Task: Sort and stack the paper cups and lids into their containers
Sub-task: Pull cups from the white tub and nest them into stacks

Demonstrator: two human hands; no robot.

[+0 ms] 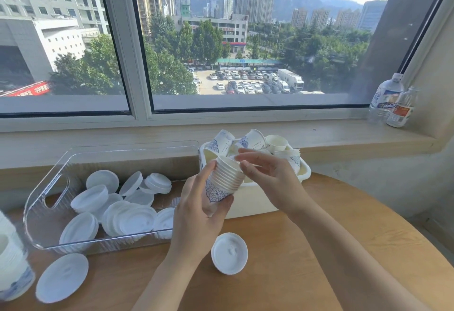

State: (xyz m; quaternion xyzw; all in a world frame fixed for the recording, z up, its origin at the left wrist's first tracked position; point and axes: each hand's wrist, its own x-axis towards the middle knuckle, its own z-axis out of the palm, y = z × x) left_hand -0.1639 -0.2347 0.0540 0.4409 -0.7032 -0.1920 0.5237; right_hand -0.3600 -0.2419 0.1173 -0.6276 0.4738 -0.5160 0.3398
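My left hand grips a nested stack of white paper cups with blue print, tilted, held above the table in front of the white tub. My right hand hovers at the stack's rim, its fingers loosely curved, touching or nearly touching the top cup. The white tub behind holds several loose cups, some lying on their sides. A clear plastic bin to the left holds several white lids. Two lids lie on the table: one below my hands, one at the lower left.
A tall cup stack stands at the left edge. Two plastic bottles stand on the windowsill at the right. The round wooden table curves away at the right, next to a grey wall. A window fills the background.
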